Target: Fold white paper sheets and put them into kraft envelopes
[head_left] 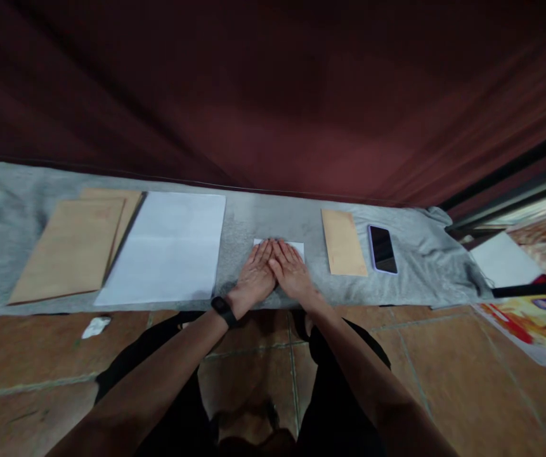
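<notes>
We see the left hand (253, 276) and the right hand (293, 273) lying flat, palms down, on a small white paper (299, 248) at the middle of the bench (282, 212). The two hands touch each other and point inward, and the fingers (262, 252) of each are stretched out and kept close together. Only some edges of the paper show, so we cannot really tell if it is folded. To the left we find a large white sheet (168, 247), and beside it two brown envelopes (69, 247), one partly over the other. To the right lies a small envelope (344, 243), and just beside it a phone (383, 249) with the dark screen upward. We notice also a black band (224, 311) on the left wrist.
</notes>
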The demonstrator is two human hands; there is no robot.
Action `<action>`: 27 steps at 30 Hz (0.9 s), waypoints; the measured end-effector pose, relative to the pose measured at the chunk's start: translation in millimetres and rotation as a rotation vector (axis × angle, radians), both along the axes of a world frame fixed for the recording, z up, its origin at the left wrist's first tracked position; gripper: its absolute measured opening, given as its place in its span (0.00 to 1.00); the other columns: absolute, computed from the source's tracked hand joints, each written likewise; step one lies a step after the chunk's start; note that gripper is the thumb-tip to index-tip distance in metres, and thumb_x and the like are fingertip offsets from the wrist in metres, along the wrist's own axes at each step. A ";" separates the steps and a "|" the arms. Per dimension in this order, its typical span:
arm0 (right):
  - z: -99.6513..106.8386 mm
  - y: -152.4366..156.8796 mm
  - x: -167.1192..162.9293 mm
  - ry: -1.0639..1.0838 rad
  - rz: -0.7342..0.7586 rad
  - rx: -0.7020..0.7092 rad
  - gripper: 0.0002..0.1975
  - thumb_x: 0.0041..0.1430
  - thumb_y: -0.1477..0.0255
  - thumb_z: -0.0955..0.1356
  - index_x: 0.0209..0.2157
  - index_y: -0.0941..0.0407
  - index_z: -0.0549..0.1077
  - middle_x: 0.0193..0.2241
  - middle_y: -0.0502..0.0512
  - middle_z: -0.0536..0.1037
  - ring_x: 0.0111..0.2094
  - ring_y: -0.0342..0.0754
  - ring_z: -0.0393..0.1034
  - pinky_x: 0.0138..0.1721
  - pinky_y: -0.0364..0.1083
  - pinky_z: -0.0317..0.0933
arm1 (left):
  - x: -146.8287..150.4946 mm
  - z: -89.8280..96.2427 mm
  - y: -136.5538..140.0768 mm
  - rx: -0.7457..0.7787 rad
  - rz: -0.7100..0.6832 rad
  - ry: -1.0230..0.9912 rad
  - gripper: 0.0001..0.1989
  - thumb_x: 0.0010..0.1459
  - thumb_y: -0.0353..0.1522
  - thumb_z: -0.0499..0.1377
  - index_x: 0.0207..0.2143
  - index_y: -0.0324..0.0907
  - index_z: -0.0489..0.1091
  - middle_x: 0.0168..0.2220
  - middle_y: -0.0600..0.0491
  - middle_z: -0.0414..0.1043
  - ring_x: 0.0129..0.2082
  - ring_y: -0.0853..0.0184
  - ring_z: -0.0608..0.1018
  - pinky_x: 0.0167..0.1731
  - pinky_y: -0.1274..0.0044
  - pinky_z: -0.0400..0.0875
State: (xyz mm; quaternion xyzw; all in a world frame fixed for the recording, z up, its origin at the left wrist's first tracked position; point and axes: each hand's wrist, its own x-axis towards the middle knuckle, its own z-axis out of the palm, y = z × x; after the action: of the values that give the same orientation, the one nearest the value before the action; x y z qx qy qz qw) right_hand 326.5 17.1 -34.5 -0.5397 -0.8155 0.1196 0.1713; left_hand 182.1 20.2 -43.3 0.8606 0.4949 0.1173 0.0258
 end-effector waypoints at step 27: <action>-0.4 -0.5 41.4 -0.218 -0.173 -0.005 0.30 0.75 0.61 0.54 0.72 0.59 0.51 0.73 0.60 0.51 0.73 0.56 0.45 0.71 0.57 0.41 | -31.0 13.3 -6.6 -0.053 0.165 0.017 0.33 0.71 0.42 0.43 0.71 0.31 0.52 0.72 0.39 0.51 0.73 0.56 0.52 0.71 0.59 0.47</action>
State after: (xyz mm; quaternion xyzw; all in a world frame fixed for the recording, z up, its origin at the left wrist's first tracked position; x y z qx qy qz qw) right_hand 367.9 16.7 -34.9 -0.6182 -0.7794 0.0469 0.0902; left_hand 151.1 13.6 -30.1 0.8170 0.5671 0.0986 0.0349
